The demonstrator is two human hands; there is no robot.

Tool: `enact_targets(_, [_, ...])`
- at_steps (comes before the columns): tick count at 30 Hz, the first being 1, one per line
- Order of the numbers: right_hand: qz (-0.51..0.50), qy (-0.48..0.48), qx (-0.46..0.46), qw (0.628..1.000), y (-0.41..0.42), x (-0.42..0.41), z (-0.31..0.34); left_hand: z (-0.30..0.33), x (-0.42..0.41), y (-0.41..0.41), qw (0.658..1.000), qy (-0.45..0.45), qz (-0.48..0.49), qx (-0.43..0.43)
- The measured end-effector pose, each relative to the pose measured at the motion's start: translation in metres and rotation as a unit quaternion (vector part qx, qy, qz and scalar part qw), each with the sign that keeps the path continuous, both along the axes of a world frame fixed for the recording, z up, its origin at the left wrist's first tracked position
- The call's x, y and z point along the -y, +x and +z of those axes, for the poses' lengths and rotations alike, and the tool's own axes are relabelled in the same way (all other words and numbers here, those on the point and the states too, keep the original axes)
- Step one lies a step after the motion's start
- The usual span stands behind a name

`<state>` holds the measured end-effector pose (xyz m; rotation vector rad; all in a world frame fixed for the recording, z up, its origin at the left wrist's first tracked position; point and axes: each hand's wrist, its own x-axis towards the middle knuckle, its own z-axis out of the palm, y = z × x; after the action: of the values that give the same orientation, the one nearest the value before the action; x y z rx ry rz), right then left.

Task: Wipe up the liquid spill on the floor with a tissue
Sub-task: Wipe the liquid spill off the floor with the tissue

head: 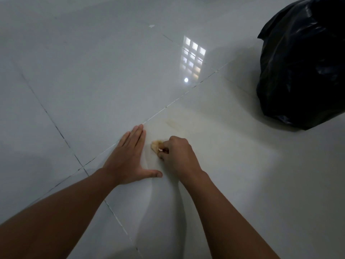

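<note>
My right hand (176,156) is closed around a crumpled, yellow-stained tissue (156,145) and presses it on the glossy white tile floor (93,81). Only the tissue's left end shows past my fingers. A faint yellowish smear of liquid (172,124) lies on the tile just beyond the tissue. My left hand (128,156) rests flat on the floor to the left of the tissue, fingers together and thumb spread, holding nothing.
A large, full black rubbish bag (302,64) stands on the floor at the upper right. Dark grout lines (186,94) cross the tiles diagonally. A small white scrap (151,26) lies far off near the top.
</note>
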<state>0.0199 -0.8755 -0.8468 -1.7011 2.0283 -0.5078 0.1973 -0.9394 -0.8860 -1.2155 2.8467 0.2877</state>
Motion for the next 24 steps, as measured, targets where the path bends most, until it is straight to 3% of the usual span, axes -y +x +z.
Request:
enact_targets(10, [-0.171, -0.04, -0.003, 0.985, -0.032, -0.003, -0.006, 0.0, 0.001, -0.001, 1.0, -0.008, -0.002, 0.012])
enact_targets(17, [-0.345, -0.125, 0.006, 0.93, -0.083, -0.036, -0.012, -0.003, 0.001, 0.0, 1.0, -0.01, 0.002, -0.003])
enact_targets(24, [-0.31, -0.07, -0.011, 0.948, -0.094, -0.002, -0.012, -0.001, 0.003, 0.0, 1.0, -0.016, 0.0, -0.024])
